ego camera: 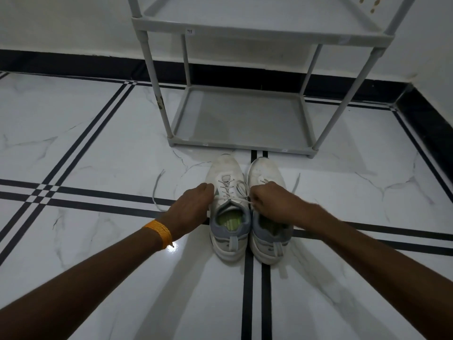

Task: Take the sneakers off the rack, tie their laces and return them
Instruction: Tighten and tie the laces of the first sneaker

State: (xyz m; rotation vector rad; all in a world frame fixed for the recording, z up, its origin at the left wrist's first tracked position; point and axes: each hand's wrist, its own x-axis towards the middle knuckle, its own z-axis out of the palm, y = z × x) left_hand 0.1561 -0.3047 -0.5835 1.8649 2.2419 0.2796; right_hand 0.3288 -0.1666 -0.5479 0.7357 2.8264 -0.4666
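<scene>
Two white sneakers with grey heels stand side by side on the floor, toes toward the rack: the left sneaker point(229, 204) and the right sneaker point(266, 173). My left hand point(193, 207) is closed on a lace at the left sneaker's left side; that lace trails off to the left across the tiles. My right hand point(268, 202) pinches the other end of the same lace, pulled taut across the tongue, and covers part of the right sneaker. A loose lace point(296, 182) of the right sneaker lies out to the right.
The grey shoe rack point(240, 119) stands just beyond the sneakers against the white wall, its bottom shelf and the shelf above bare. White marble-look tiles with black stripes cover the floor. A black skirting runs along the wall.
</scene>
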